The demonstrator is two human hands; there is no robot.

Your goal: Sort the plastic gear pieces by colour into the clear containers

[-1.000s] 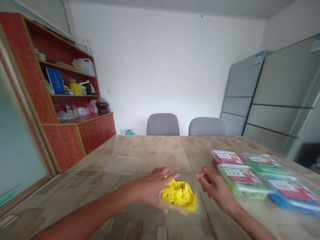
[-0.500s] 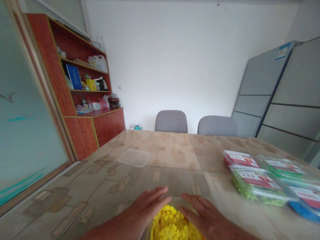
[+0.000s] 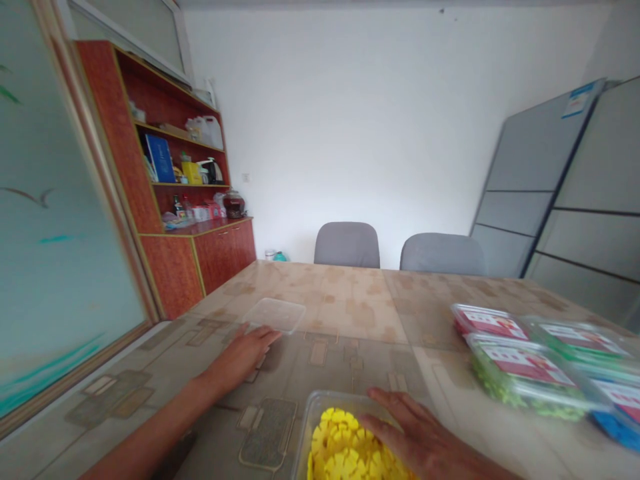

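Observation:
My left hand reaches out over the table, fingers stretched and palm down. Its fingertips are at the near edge of a flat clear plastic lid; whether they touch it I cannot tell. Close to me stands a clear plastic box filled with yellow snowflake-shaped plastic pieces. Over that box's right side lies my right hand, fingers extended and holding nothing that I can see. The box's near part is cut off by the frame's bottom edge.
To the right sit closed clear boxes with labels: a red one, a light green one, a green one and a blue one. Grey chairs stand beyond the far table edge, and a wooden cabinet at left.
My left hand has left the box of yellow pieces and moved forward and left to the clear lid. My right hand has stayed by the box. The view has shifted slightly.

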